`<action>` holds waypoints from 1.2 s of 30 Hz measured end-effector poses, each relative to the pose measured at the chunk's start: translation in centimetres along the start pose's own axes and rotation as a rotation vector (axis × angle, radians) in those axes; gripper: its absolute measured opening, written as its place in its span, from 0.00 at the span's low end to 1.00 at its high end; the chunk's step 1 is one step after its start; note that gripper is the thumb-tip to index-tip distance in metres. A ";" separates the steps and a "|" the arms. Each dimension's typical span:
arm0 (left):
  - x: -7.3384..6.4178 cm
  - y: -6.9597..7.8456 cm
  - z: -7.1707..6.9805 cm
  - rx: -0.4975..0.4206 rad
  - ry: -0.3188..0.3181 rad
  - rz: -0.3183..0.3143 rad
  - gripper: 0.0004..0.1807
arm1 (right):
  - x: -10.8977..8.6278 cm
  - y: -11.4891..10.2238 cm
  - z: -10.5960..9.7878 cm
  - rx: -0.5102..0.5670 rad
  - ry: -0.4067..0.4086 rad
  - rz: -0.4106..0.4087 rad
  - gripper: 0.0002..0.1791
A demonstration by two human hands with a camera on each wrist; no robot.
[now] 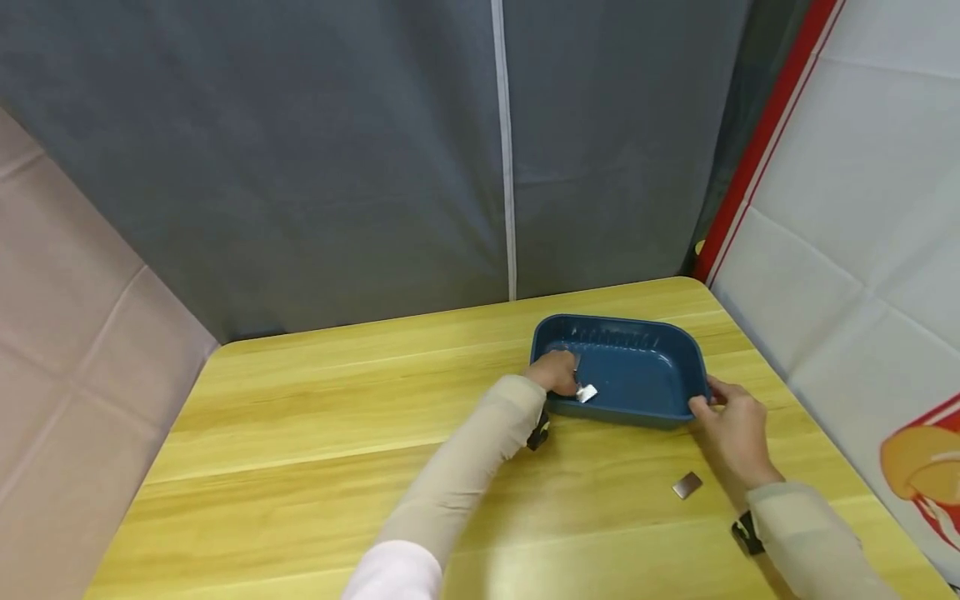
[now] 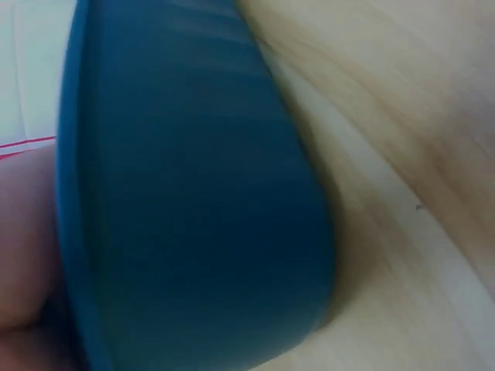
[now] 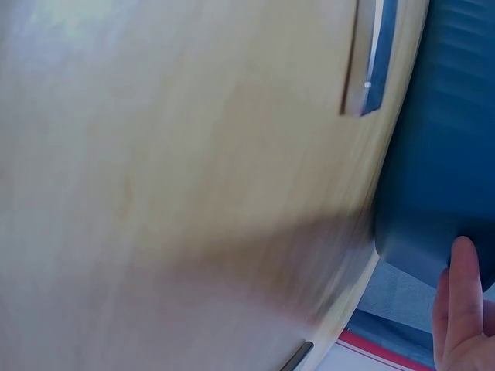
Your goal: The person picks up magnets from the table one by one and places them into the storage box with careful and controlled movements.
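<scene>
A dark blue rectangular plastic basin (image 1: 633, 415) stands on the wooden table. My left hand (image 1: 553, 372) reaches over its left end with the fingers down inside, partly hidden. By those fingers a small shiny silver piece (image 1: 587, 393) shows, seemingly held; its kind is unclear. In the left wrist view, the basin's outer wall (image 2: 201, 178) hides most of that hand (image 2: 27, 239). My right hand (image 1: 735, 425) grips the basin's front right corner, thumb on the near side. One finger (image 3: 465, 286) lies against the wall in the right wrist view.
A small shiny brownish rectangular plate (image 1: 687, 485) lies on the table (image 1: 315, 442) in front of the basin, left of my right forearm. A grey curtain (image 1: 360, 167) hangs behind the table. A white and red cloth (image 1: 840, 200) borders the right side.
</scene>
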State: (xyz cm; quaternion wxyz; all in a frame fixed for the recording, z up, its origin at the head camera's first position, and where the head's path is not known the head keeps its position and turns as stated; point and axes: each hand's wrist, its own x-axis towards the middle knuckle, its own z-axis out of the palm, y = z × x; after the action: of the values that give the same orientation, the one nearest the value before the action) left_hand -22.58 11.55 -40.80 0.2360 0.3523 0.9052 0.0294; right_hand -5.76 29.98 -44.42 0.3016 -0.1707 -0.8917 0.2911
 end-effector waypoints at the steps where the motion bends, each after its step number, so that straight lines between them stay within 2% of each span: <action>1: 0.1 0.0 0.0 0.013 -0.021 -0.002 0.26 | 0.1 0.0 0.0 0.001 0.003 -0.005 0.19; 5: 0.3 0.0 -0.3 0.027 -0.106 -0.012 0.37 | 0.3 -0.1 -0.1 0.000 0.005 -0.014 0.19; 9: 0.4 0.0 -0.3 0.025 -0.154 -0.032 0.37 | 0.2 -0.2 -0.1 -0.003 -0.004 -0.007 0.19; 12: 0.6 -0.1 -0.2 0.016 -0.138 -0.046 0.35 | 0.1 -0.2 -0.2 0.004 -0.007 -0.001 0.18; 13: -0.4 0.4 -0.8 0.015 -0.133 -0.053 0.33 | 0.1 -0.2 -0.2 0.004 -0.008 -0.001 0.19; 14: -0.4 0.5 -0.8 0.011 -0.124 -0.057 0.31 | 0.0 -0.2 -0.2 0.005 -0.009 -0.001 0.18; 18: 0.6 0.7 -0.2 -0.017 -0.093 -0.101 0.20 | -0.1 0.0 -0.3 0.000 -0.012 -0.004 0.18; 19: 2.1 0.3 0.6 -0.026 -0.086 -0.108 0.17 | -0.1 0.1 -0.3 -0.002 -0.009 -0.007 0.18; 20: 4.6 -0.6 2.0 -0.046 -0.083 -0.112 0.15 | 0.0 0.1 -0.3 -0.001 -0.007 -0.008 0.18; 23: 10.2 -2.2 4.9 -0.052 -0.058 -0.126 0.10 | 0.3 0.1 -0.3 -0.004 -0.002 -0.011 0.18; 25: 14.0 -3.6 6.9 -0.057 -0.052 -0.101 0.08 | 0.4 0.1 -0.4 -0.008 -0.002 -0.008 0.19; 27: 15.1 -3.8 7.5 -0.046 -0.060 -0.110 0.07 | 0.5 0.0 -0.5 -0.014 -0.008 0.000 0.19; 29: 15.4 -3.9 7.6 -0.048 -0.060 -0.105 0.06 | 0.4 -0.1 -0.5 -0.020 -0.012 0.007 0.19; 32: 14.8 -3.8 7.2 -0.062 -0.081 -0.122 0.07 | 0.3 -0.2 -0.5 -0.010 -0.012 0.008 0.19; 36: 14.9 -4.1 7.4 -0.063 -0.035 -0.110 0.06 | 0.3 -0.2 -0.4 -0.001 0.000 -0.005 0.18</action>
State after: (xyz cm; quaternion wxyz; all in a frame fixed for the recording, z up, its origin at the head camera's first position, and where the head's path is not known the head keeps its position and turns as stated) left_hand -31.31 17.36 -54.30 0.2639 0.2950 0.9175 0.0389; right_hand -5.72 30.09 -43.88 0.3024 -0.1687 -0.8923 0.2898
